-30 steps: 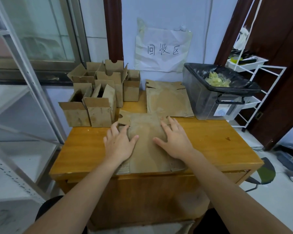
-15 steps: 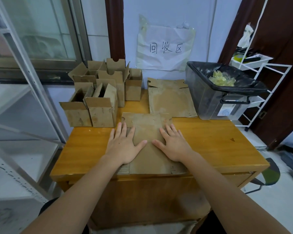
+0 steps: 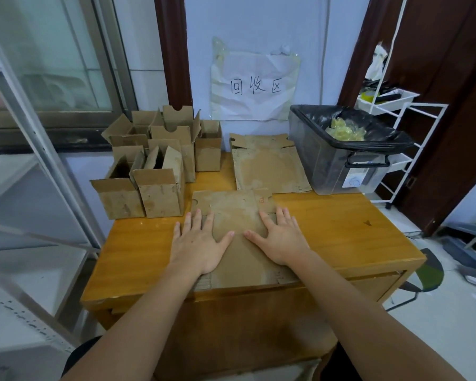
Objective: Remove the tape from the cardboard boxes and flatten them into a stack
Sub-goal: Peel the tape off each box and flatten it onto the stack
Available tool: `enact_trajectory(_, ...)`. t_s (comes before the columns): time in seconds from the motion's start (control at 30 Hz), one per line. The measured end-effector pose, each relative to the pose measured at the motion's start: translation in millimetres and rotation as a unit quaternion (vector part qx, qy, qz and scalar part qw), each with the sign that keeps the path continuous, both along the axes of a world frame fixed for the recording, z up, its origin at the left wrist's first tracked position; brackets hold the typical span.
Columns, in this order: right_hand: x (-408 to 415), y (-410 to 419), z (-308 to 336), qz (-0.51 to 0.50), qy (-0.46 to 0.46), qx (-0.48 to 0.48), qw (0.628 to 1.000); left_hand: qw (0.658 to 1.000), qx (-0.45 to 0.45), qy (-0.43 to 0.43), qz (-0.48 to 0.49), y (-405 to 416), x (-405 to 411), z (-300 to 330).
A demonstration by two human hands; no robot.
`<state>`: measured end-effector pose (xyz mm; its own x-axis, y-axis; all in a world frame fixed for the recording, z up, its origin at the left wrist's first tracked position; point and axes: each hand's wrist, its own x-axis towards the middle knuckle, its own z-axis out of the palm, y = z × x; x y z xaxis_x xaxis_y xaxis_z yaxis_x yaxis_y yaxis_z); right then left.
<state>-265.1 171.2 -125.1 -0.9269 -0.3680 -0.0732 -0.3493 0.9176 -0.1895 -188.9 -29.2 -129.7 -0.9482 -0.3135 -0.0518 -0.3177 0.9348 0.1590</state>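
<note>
Cardboard (image 3: 235,215), one box pressed flat, lies at the table's (image 3: 341,224) near edge under both palms, left hand (image 3: 197,243) and right hand (image 3: 282,239) spread open. A flat stack (image 3: 267,166) waits behind; several boxes (image 3: 154,166) stand unflattened at far left. Bin (image 3: 338,171) holds stripped tape (image 3: 345,130).

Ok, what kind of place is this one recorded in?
Probably a recycling corner in a back room or storeroom. A handwritten paper sign reads 回收区, "recycling area"; a lined bin holds crumpled tape; opened cardboard boxes stand on a wooden desk by metal shelving.
</note>
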Motion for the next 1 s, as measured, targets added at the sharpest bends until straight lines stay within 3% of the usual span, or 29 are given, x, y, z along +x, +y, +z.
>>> enact_trajectory(0.4,14.4,0.6,10.4,-0.054,0.001,-0.112,0.992,0.996,0.035,0.081,0.007,1.6,8.4,0.3)
enact_trajectory(0.57,17.9,4.6,24.5,-0.050,-0.014,-0.204,0.978,0.985,0.069,0.157,0.008,2.4,15.6,1.9)
enact_trajectory(1.0,24.2,27.7,46.9,-0.048,0.052,-0.357,0.932,0.949,0.145,0.281,0.003,3.3,14.8,13.7)
